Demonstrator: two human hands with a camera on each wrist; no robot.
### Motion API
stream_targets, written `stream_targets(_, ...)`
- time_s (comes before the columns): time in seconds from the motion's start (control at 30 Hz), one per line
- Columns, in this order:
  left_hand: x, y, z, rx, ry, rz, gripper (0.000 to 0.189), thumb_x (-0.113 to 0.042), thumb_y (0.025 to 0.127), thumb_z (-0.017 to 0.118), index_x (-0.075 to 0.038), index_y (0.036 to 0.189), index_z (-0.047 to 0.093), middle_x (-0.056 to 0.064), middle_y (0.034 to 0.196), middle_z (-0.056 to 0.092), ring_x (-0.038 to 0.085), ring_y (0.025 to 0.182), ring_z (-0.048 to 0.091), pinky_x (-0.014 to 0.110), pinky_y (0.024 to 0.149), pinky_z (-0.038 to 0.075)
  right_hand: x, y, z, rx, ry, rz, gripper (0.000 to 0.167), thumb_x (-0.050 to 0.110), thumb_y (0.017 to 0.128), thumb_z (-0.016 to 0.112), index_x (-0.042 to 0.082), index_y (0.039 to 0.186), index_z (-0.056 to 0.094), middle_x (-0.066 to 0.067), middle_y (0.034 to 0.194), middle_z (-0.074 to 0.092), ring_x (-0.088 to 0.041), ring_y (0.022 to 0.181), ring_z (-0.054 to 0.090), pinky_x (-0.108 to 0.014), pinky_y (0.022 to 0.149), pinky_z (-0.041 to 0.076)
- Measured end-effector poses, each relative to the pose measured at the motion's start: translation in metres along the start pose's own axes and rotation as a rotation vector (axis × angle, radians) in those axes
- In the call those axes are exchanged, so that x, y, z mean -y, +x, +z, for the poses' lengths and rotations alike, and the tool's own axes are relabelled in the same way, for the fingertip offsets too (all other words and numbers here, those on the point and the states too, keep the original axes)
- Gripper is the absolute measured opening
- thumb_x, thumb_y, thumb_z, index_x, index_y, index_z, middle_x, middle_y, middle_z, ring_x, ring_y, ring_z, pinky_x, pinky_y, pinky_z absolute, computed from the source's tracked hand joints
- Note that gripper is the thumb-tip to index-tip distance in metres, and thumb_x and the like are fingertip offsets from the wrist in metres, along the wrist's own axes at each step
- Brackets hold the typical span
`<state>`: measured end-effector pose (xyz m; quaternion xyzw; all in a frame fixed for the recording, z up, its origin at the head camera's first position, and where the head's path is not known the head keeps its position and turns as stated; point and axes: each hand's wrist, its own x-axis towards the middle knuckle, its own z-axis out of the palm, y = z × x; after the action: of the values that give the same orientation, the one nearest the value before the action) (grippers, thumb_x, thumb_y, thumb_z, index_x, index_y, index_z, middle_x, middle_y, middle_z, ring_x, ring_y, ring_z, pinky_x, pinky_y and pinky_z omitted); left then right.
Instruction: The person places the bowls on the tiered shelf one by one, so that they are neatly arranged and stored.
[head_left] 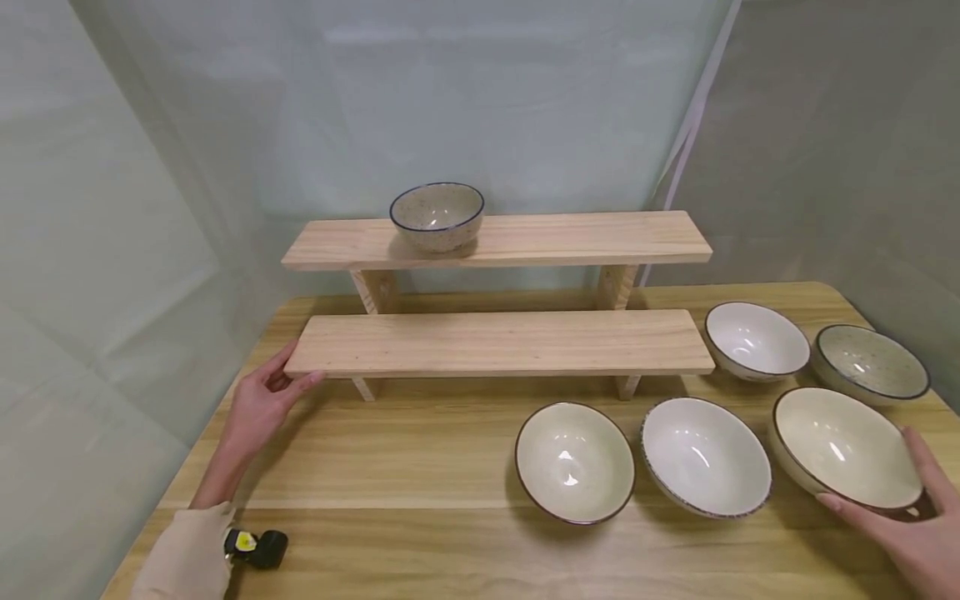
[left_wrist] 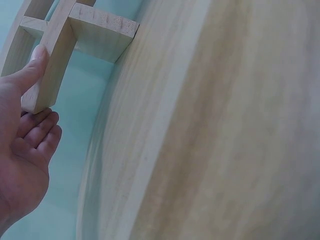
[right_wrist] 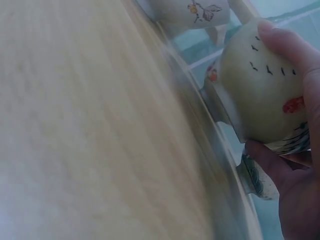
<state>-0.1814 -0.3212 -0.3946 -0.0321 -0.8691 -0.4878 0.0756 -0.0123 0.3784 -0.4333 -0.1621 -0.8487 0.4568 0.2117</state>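
- Left hand (head_left: 258, 404): grips the left end of the lower board (head_left: 495, 343) of a two-tier wooden stand. Thumb lies along the board's front edge, fingers curled at its end; the left wrist view shows the wood between thumb and fingers.
- Right hand (head_left: 926, 529): holds the brown-rimmed cream bowl (head_left: 847, 448) by its outer wall, thumb on the near side, fingers on the right – a spread grasp with the bowl between. Outer wall, in the right wrist view, carries small dark marks and a red patch.
- Held bowl's place: right side of the wooden table (head_left: 397, 475), mouth up. Cannot tell whether its foot touches the wood.
- About the held bowl: white bowl with patterned rim (head_left: 705, 457) just to its left; speckled greenish bowl (head_left: 870, 362) just behind; dark-rimmed white bowl (head_left: 757, 340) behind and to the left, beside the lower board's right end.
- Smaller cream bowl (head_left: 575, 462): brown rim, on the table in front of the stand, left of the patterned-rim one.
- Upper board (head_left: 585, 237): bears a blue-rimmed speckled bowl (head_left: 438, 208), upright, left of centre.
- Surroundings: pale sheeting (head_left: 480, 100) behind and at the sides; beige sleeve (head_left: 187, 550) on the left arm, black strap with yellow label (head_left: 255, 546) at that wrist.
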Motion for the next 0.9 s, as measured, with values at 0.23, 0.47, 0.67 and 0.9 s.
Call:
stream_targets(0.23, 0.001, 0.0, -0.001, 0.002, 0.009, -0.014, 0.081, -0.028, 0.103, 0.069, 0.001, 0.163, 0.022, 0.036, 0.156, 0.033, 0.051, 0.135, 0.043, 0.004, 0.08, 0.045, 0.005, 0.002, -0.002, -0.034, 0.013, -0.018, 0.11, -0.004, 0.084, 0.081, 0.023, 0.167, 0.014, 0.0, 0.169, 0.015, 0.009, 0.135, 0.031, 0.0, 0.097, 0.029)
stream_targets(0.47, 0.002, 0.001, -0.001, 0.006, 0.012, -0.001, 0.08, -0.026, 0.103, 0.069, 0.001, 0.162, 0.022, 0.037, 0.156, 0.033, 0.051, 0.134, 0.044, 0.004, 0.08, 0.045, 0.014, 0.01, 0.001, -0.099, 0.113, -0.163, 0.114, -0.033, 0.067, 0.072, 0.005, 0.164, 0.025, -0.001, 0.144, 0.046, 0.009, 0.106, 0.054, -0.003, 0.082, 0.045)
stream_targets(0.67, 0.003, 0.001, -0.001, 0.004, 0.01, 0.011, 0.079, -0.025, 0.103, 0.069, 0.001, 0.162, 0.022, 0.037, 0.155, 0.034, 0.051, 0.134, 0.044, 0.005, 0.081, 0.046, 0.028, 0.019, 0.002, -0.086, 0.148, -0.254, 0.122, -0.04, 0.057, 0.071, 0.004, 0.163, 0.029, -0.005, 0.144, 0.047, 0.002, 0.111, 0.056, -0.006, 0.082, 0.046)
stream_targets(0.9, 0.002, 0.0, -0.001, 0.008, 0.01, 0.003, 0.08, -0.026, 0.103, 0.069, 0.002, 0.162, 0.022, 0.037, 0.156, 0.033, 0.052, 0.134, 0.044, 0.004, 0.08, 0.045, 0.035, 0.026, 0.005, 0.019, 0.318, -0.254, 0.117, -0.037, 0.067, 0.071, 0.003, 0.164, 0.02, -0.007, 0.148, 0.042, -0.001, 0.117, 0.053, -0.006, 0.087, 0.045)
